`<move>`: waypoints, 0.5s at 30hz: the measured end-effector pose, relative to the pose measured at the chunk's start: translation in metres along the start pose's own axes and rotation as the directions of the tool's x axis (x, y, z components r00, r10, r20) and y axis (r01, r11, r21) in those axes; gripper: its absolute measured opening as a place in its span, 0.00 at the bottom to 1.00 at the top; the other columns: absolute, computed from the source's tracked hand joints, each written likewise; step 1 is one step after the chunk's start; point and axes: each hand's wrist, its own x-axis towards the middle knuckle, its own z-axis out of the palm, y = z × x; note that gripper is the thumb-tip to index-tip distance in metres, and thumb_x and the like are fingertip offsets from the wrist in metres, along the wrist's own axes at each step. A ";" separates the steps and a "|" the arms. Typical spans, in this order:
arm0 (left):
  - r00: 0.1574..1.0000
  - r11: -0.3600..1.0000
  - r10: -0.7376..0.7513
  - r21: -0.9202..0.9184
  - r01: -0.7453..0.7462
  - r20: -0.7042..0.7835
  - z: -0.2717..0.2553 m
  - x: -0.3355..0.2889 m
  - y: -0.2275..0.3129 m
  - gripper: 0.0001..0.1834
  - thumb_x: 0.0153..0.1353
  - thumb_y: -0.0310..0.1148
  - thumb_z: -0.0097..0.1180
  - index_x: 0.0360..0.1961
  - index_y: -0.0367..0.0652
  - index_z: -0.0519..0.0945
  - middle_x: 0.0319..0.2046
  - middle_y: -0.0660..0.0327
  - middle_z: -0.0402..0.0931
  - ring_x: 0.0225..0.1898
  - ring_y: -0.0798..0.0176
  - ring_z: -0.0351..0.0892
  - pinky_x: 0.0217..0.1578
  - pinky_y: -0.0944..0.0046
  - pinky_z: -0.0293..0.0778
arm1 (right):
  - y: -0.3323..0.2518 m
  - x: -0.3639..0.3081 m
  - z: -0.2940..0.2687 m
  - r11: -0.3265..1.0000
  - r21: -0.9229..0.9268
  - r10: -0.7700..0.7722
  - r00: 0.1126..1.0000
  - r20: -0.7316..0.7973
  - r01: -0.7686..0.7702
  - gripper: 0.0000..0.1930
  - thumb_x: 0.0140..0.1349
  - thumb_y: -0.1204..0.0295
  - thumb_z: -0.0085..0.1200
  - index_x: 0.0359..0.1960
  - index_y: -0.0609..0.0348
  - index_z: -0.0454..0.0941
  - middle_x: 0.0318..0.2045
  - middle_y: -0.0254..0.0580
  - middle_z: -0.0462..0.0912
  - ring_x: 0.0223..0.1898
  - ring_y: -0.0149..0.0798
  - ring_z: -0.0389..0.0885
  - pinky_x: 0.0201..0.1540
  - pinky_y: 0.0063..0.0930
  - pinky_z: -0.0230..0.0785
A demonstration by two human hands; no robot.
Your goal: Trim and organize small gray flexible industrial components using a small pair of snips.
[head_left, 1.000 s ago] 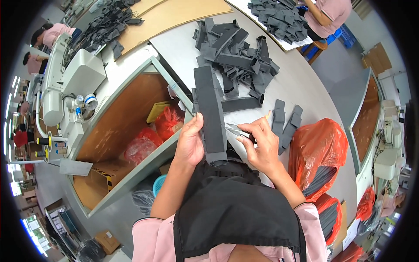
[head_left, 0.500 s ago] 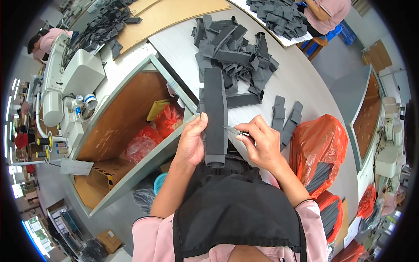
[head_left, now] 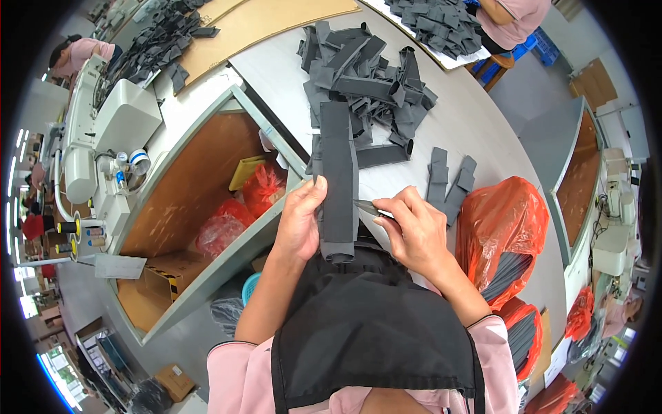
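My left hand [head_left: 302,214] grips a long folded dark grey fabric strip [head_left: 337,176] by its left edge, thumb on top. The strip stands lengthwise in front of me, its lower end over my black apron [head_left: 372,331]. In my right hand [head_left: 417,231] is a pair of thread snips [head_left: 370,208], pinched between thumb and fingers. Their pointed tip is at the strip's right edge, and whether the blades are parted is too small to tell. Beyond the strip lies a heap of similar grey fabric pieces [head_left: 372,76] on the white table [head_left: 476,124].
Two loose grey pieces [head_left: 438,176] lie right of the heap. Red plastic bags [head_left: 507,214] of grey strips stand at the table's right. On the left are an open wooden compartment [head_left: 186,179] holding red bags, and a sewing machine [head_left: 124,117]. Co-workers sit farther off.
The snips' tip stays at the strip's right edge while my right hand's grip has turned slightly and moved a little right. The whole view has shifted slightly.
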 end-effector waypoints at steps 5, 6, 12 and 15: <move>1.000 0.999 0.013 0.037 -0.013 -0.009 -0.001 0.001 -0.001 0.15 0.66 0.38 0.46 0.44 0.37 0.74 0.39 0.62 0.76 0.40 0.71 0.75 0.42 0.69 0.73 | 0.001 -0.001 0.003 0.995 0.073 0.072 0.997 0.028 -0.074 0.11 0.45 0.76 0.61 0.33 0.57 0.76 0.24 0.38 0.69 0.20 0.40 0.73 0.22 0.31 0.64; 1.000 1.000 0.005 0.028 -0.005 -0.007 0.000 0.001 0.001 0.15 0.66 0.38 0.46 0.44 0.36 0.74 0.39 0.62 0.76 0.40 0.70 0.75 0.43 0.69 0.73 | 0.001 -0.002 0.004 0.990 0.102 0.100 0.995 0.029 -0.102 0.11 0.46 0.76 0.61 0.33 0.58 0.76 0.24 0.38 0.68 0.20 0.40 0.73 0.22 0.32 0.64; 0.998 0.998 -0.056 0.039 0.055 0.013 -0.005 0.001 0.000 0.16 0.66 0.38 0.46 0.43 0.36 0.75 0.37 0.62 0.77 0.40 0.69 0.76 0.43 0.69 0.73 | 0.002 -0.010 0.013 0.995 0.071 0.075 0.994 -0.074 -0.070 0.12 0.45 0.77 0.61 0.33 0.58 0.76 0.23 0.38 0.68 0.19 0.38 0.72 0.20 0.30 0.64; 0.996 0.994 -0.085 0.063 0.084 0.010 -0.003 0.001 -0.002 0.16 0.66 0.39 0.45 0.42 0.36 0.75 0.36 0.61 0.77 0.38 0.69 0.77 0.41 0.69 0.74 | 0.004 -0.015 0.013 0.977 0.139 0.177 0.978 -0.107 -0.161 0.12 0.45 0.77 0.61 0.34 0.59 0.77 0.23 0.37 0.68 0.18 0.37 0.71 0.20 0.29 0.63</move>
